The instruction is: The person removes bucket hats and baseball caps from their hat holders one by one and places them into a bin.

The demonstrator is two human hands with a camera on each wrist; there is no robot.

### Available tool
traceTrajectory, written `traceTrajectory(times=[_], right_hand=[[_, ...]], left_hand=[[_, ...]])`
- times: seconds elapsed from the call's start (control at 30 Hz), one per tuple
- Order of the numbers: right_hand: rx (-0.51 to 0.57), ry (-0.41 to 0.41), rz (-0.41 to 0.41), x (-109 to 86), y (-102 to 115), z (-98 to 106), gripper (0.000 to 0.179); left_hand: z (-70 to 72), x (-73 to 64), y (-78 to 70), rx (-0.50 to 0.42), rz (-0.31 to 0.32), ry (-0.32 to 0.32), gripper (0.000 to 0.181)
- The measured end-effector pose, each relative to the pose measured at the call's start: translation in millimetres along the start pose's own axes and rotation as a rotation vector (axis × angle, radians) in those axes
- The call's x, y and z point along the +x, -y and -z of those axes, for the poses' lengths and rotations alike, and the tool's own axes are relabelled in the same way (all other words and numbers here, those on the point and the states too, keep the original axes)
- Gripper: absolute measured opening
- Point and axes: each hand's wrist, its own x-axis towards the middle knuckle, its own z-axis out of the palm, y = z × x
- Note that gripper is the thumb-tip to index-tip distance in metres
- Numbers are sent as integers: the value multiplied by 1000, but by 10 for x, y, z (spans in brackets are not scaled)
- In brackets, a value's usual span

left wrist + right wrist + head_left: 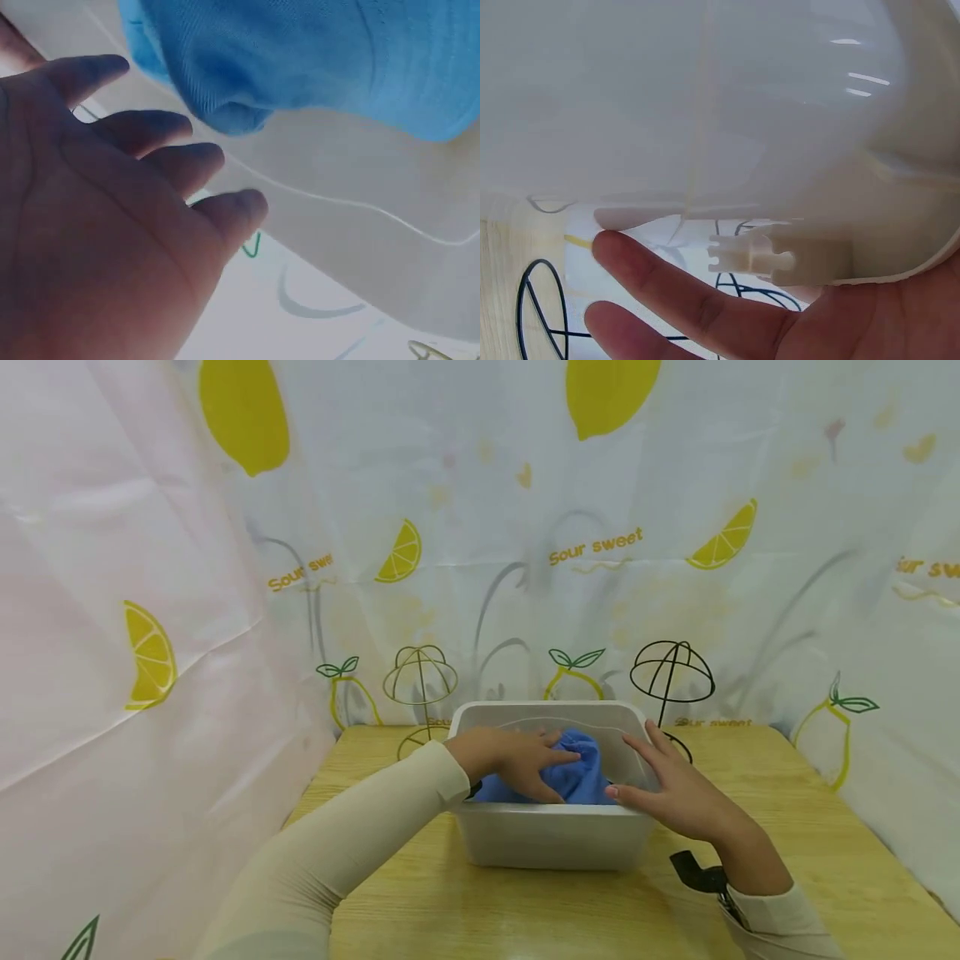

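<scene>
A blue cloth hat (588, 768) with stitched seams lies inside a white plastic bin (555, 839). My left hand (521, 762) reaches over the bin, spread fingers above the hat. In the left wrist view, that hand's straight fingers (184, 169) stand beside the hat's edge with nothing gripped. At the bin's right front corner is my right hand (686, 793), its thumb near the rim and its fingers extended. The right wrist view shows straight fingers (682, 292) along the bin's wall. The bin's floor is mostly hidden.
Behind the bin stand two wire dome stands, a gold one (422, 677) at left and a black one (671, 672) at right. The wooden table (397, 877) borders a lemon-printed curtain (480, 485) at the back and sides.
</scene>
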Motion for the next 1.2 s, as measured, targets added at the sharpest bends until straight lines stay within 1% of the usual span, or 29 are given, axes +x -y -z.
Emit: traceTrajectory(times=[0.2,0.33,0.4,0.47,0.6,0.77,0.9,1.03,1.1,1.2], right_hand=[[-78,-33,-10,-3,26,22,98],[-107,-50,-3,-5,67,62,100],[-117,-54,3,-10,86,78,99],[-126,-55,7,-15,98,86,97],[-143,-51,14,-13,77,92,97],[-200,-53,45,-11,50,134,97],[-247,-57,67,-17,49,177,97],[-302,-41,67,-44,62,200,98],[-324,-30,64,-60,68,203,98],[-356,-18,54,-80,70,209,96]], left_hand=[[-18,-195,63,32,5,-46,86],[-61,-330,137,54,2,-78,84],[-90,-398,180,51,-1,-96,83],[-135,-459,235,32,-2,-115,83],[-218,-581,324,-22,3,-132,83],[-298,-760,398,-33,10,-169,85],[-352,-930,456,-69,44,-192,88],[-433,-1090,533,-124,85,-223,90],[-481,-1152,575,-149,109,-235,92],[-528,-1203,636,-192,134,-249,93]])
